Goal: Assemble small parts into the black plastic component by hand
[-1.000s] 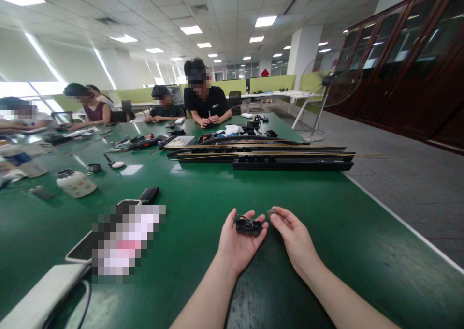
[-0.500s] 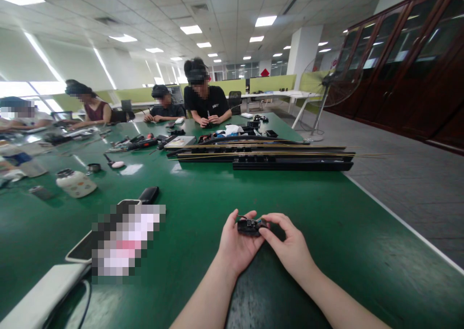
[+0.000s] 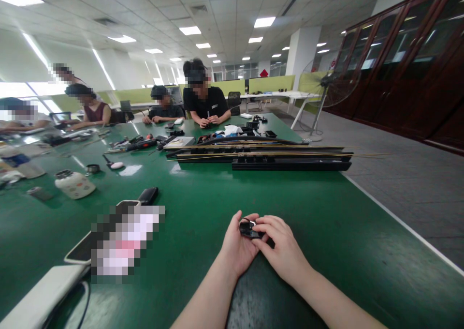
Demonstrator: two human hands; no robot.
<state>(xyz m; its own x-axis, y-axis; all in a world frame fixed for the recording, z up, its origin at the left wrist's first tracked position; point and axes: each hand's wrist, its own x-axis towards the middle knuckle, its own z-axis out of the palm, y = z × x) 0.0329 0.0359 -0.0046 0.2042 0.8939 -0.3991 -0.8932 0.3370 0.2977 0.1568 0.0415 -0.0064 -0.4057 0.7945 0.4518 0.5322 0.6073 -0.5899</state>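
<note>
A small black part [image 3: 247,229] with a thin dark wire lies across the palm and fingers of my left hand [image 3: 236,246], near the middle of the lower view. My left thumb stands up beside it, and the fingers curl behind. From the right, my right hand [image 3: 284,244] pinches the part's near right end between thumb and fingers. Those fingers cover much of it, and its exact kind cannot be made out. Both hands are above the green table [image 3: 188,280].
Black rails [image 3: 293,165] with thin brass-coloured rods lie across the table ahead. To the left are a phone [image 3: 81,244], a white box [image 3: 47,295] with a cable, and a patterned jar [image 3: 75,184]. Several people sit beyond; a floor fan [image 3: 324,82] stands right.
My right hand has shifted left over the black part, its fingers now covering more of it. The part is turned slightly. Another person has appeared at the far left.
</note>
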